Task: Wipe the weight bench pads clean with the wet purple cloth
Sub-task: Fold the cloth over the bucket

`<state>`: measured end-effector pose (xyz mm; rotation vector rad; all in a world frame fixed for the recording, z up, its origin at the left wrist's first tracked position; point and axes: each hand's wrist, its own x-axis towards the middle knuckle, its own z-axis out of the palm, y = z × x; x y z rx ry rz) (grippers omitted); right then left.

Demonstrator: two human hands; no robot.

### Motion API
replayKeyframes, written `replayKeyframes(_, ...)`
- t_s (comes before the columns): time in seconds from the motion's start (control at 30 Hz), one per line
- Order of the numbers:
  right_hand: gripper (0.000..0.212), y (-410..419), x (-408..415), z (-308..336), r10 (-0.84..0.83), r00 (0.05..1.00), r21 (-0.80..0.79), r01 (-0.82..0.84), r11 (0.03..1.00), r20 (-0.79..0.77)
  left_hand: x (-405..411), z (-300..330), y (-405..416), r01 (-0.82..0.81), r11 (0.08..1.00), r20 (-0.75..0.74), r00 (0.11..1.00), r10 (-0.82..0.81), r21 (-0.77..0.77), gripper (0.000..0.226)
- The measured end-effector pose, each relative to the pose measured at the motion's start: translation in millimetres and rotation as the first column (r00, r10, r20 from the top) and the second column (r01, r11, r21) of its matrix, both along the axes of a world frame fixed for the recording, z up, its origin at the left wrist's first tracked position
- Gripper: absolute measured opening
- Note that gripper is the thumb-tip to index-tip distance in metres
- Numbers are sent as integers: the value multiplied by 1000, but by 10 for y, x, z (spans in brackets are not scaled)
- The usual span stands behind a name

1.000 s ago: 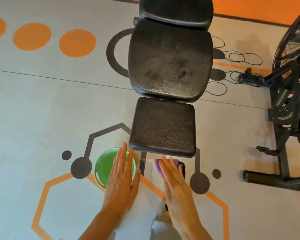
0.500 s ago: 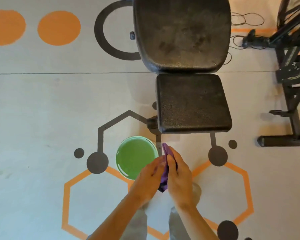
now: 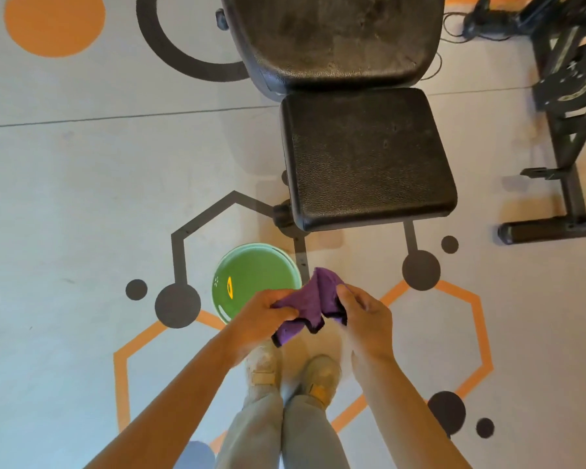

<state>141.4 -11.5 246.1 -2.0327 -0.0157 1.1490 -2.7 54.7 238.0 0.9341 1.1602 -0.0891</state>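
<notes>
Both hands hold the purple cloth (image 3: pixel 310 302) up in the air, in front of the near edge of the seat pad (image 3: pixel 369 157) and clear of it. The left hand (image 3: pixel 261 316) has its fingers curled round the cloth's left side, and the right hand (image 3: pixel 366 316) pinches the right side, so the cloth hangs bunched between them with its dark-trimmed edge drooping down. Below the hands, on the floor (image 3: pixel 82 198), a green basin (image 3: pixel 251 275) of liquid sits just left of the bench's near left corner, partly hidden by the left hand. The seat pad lies flat, black and textured, and the back pad (image 3: pixel 335 38) meets its far edge, with dull smudges showing on its surface. Black exercise equipment (image 3: pixel 569 96) stands on the floor well to the right of the bench. The person's light trousers and pale shoes (image 3: pixel 291 377) show directly beneath the cloth.
</notes>
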Motion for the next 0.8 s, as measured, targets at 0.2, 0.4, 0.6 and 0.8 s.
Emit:
replayKeyframes(0.2,11,-92,278,-425,62,998,-117,-65,991,-31,-167,-428,263,-83,993,-203,974,98,81,23)
replayKeyframes(0.4,40,-240,272,-956,256,965,-156,-261,953,-54,-133,-935,386,-48,978,-327,938,113,201,45)
replayKeyframes(0.6,44,-353,101,-1550,306,950,-213,-311,926,-59,-56,-1502,357,68,928,-409,907,95,367,44)
replayKeyframes(0.8,25,-406,76,-2108,371,927,-236,-372,898,-53,17,-1943,227,246,799,-446,895,31,549,40)
